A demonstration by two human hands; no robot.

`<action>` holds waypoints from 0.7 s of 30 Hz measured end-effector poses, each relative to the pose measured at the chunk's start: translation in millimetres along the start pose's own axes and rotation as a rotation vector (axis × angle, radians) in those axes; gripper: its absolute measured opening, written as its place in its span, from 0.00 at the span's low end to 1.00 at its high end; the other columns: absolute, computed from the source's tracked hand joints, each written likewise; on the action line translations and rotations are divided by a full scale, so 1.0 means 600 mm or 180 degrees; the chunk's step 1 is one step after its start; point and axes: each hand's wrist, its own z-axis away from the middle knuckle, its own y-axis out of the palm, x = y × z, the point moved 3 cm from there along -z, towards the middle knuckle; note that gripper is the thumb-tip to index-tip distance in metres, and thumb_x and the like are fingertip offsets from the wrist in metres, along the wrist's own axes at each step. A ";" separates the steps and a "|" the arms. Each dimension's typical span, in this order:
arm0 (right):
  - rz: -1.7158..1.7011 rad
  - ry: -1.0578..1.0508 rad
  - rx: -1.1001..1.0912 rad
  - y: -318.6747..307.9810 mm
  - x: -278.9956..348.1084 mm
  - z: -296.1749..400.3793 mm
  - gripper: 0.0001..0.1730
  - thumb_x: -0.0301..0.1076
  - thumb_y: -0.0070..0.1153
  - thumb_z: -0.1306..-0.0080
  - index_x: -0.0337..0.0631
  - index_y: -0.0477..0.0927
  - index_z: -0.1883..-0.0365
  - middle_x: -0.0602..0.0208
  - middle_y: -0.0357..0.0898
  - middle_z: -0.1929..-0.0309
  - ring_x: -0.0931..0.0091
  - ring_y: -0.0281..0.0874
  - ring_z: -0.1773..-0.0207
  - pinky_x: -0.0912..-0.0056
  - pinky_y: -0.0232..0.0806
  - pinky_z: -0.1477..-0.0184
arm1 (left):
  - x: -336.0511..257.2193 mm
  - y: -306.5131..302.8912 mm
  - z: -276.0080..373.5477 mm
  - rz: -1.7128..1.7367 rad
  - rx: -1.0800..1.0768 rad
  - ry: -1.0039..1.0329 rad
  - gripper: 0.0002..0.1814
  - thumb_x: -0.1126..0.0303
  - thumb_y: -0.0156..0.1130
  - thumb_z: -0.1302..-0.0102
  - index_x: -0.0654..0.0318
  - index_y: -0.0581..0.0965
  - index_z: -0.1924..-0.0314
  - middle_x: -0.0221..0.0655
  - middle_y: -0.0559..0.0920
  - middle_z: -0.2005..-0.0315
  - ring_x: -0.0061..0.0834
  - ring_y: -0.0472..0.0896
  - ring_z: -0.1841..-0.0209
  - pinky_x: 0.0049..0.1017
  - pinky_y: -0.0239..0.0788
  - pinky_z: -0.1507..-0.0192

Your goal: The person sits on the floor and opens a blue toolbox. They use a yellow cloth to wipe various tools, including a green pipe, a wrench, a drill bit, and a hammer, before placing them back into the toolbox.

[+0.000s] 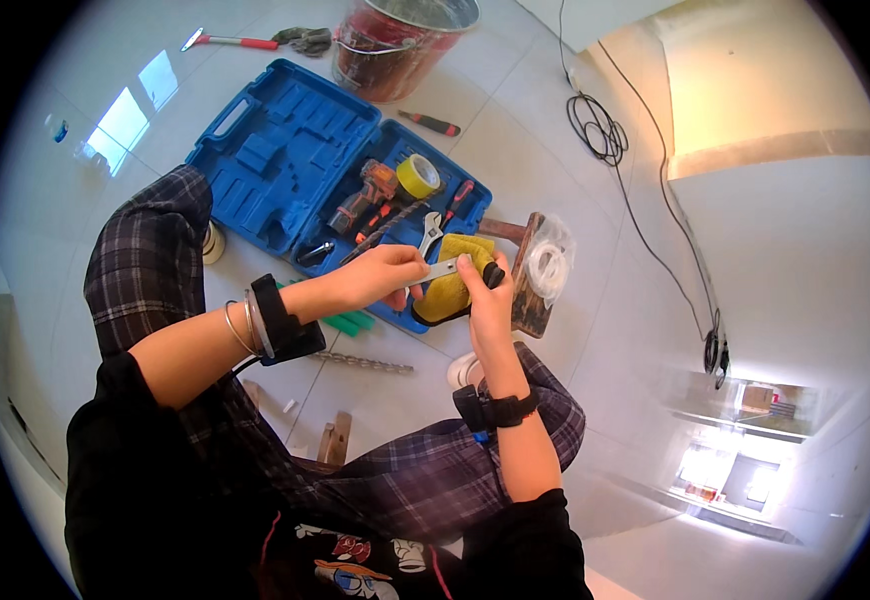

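My left hand (386,274) pinches one end of a flat grey metal strip (438,271), which has a small dark round spot near its other end. My right hand (489,292) holds a folded yellow cloth (446,292) with black edging, its thumb pressed on the strip's far end. The cloth lies behind the strip. A black piece (493,275) shows at the right fingers; what it belongs to is unclear. Below both hands lies an open blue tool case (303,176). In it are an orange-black cordless drill (366,196), an adjustable wrench (431,231) and a yellow tape roll (418,176).
A wooden stool (531,315) bears a plastic bag with a white coil (549,268). Beyond the case stand a dirty red bucket (382,64) and a red-handled tool (431,123). A long drill bit (363,363) lies near my feet. Black cable (596,131) runs along the right.
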 end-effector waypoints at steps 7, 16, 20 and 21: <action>-0.0271 0.0102 0.0272 0.005 -0.007 -0.007 0.16 0.37 0.51 0.37 0.37 0.68 0.55 0.68 0.73 0.59 0.81 0.70 0.57 0.78 0.63 0.55 | 0.015 -0.013 -0.013 -0.0574 -0.0247 0.0437 0.10 0.67 0.50 0.35 0.66 0.73 0.69 0.28 0.78 0.79 0.15 0.73 0.79 0.16 0.66 0.75; -0.1615 0.0781 0.0926 -0.002 -0.011 -0.015 0.26 0.48 0.34 0.30 0.35 0.65 0.45 0.64 0.70 0.48 0.72 0.67 0.46 0.68 0.58 0.43 | 0.001 -0.019 -0.001 -0.0756 -0.0485 0.0517 0.09 0.69 0.51 0.37 0.68 0.73 0.70 0.29 0.77 0.82 0.17 0.72 0.82 0.18 0.67 0.78; -0.0865 0.0475 0.0962 -0.011 -0.017 -0.018 0.22 0.42 0.40 0.31 0.35 0.64 0.46 0.66 0.70 0.48 0.75 0.67 0.46 0.73 0.59 0.44 | -0.007 -0.019 0.006 -0.0964 -0.0526 0.0607 0.09 0.69 0.50 0.36 0.68 0.72 0.69 0.30 0.75 0.83 0.19 0.72 0.84 0.20 0.67 0.80; -0.0588 0.0364 0.1010 -0.011 -0.015 -0.017 0.21 0.39 0.43 0.32 0.35 0.64 0.46 0.66 0.70 0.49 0.77 0.67 0.47 0.75 0.60 0.45 | -0.010 -0.019 0.006 -0.1043 -0.0559 0.0641 0.09 0.69 0.50 0.36 0.68 0.72 0.70 0.30 0.75 0.83 0.19 0.71 0.84 0.20 0.67 0.80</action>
